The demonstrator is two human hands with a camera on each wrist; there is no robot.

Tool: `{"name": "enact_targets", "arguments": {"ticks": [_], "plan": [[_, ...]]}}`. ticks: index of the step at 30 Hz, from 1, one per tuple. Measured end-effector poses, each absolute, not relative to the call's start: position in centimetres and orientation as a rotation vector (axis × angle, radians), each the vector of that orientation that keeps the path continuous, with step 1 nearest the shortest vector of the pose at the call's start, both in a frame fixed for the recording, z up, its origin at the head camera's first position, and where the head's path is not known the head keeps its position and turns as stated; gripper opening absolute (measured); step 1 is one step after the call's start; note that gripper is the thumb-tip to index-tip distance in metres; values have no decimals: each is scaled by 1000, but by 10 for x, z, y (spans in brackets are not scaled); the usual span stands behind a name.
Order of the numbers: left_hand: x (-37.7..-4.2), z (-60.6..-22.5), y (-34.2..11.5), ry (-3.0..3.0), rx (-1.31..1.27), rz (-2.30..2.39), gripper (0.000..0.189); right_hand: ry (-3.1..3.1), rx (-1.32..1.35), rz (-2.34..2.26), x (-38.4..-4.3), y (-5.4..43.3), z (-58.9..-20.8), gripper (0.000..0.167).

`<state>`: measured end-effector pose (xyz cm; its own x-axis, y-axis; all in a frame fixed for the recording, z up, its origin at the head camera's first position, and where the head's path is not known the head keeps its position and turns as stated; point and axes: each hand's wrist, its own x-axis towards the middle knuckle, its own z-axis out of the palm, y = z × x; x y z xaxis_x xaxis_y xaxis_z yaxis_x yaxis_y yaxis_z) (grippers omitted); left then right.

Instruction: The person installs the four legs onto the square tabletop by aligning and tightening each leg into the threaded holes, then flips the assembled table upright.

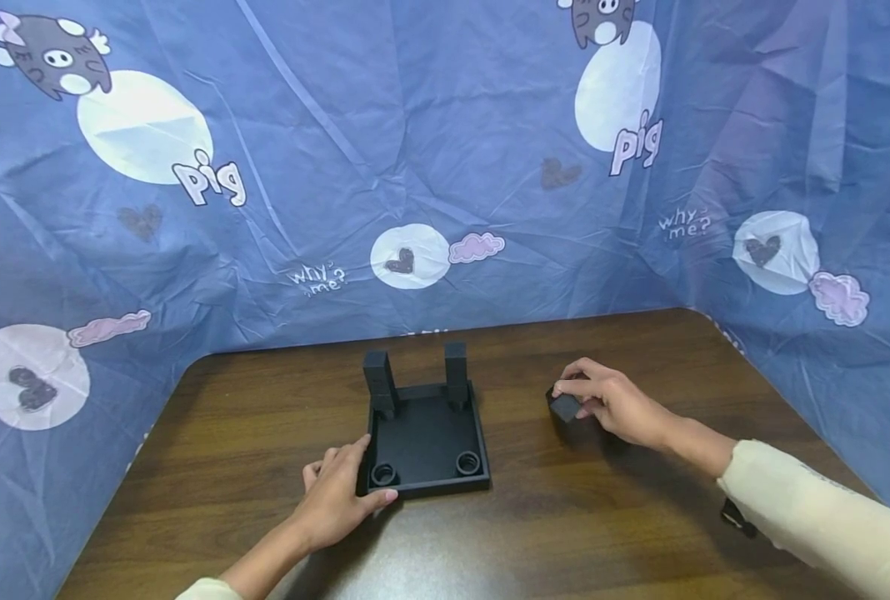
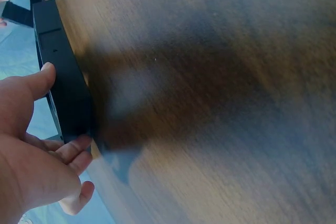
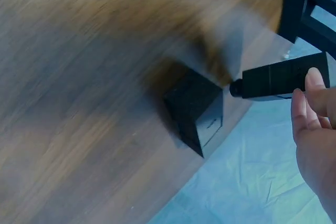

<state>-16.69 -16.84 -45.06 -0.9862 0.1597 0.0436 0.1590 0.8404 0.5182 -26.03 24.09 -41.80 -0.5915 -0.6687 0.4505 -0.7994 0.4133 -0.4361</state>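
A black square tray (image 1: 426, 442) lies on the table, with two square posts (image 1: 456, 367) upright at its far corners and two round sockets (image 1: 467, 463) at its near corners. My left hand (image 1: 336, 496) grips the near left corner, thumb on the front wall (image 2: 65, 72) and fingers along the left side. To the right of the tray, my right hand (image 1: 613, 404) pinches a black post (image 3: 278, 80) between thumb and fingers. That post has a short round peg at one end. Beside it in the right wrist view is another black block (image 3: 197, 111).
The brown wooden table (image 1: 250, 433) runs back to a blue printed cloth (image 1: 415, 167) hung behind and at the sides. Below the right sleeve (image 1: 812, 500) shows a small dark object (image 1: 737, 518), too little of it visible to name.
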Motion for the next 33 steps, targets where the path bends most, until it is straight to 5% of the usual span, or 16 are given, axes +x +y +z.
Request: {"name": "enact_targets", "arguments": {"ticks": [12,33], "plan": [[-166,-452,-169,3015,264,868,86,-2541,919,1350,-257,228,-401,40],[-167,-451,-169,3025,277,873,86,-2547,821,1436,-251,209,-375,35]]}}
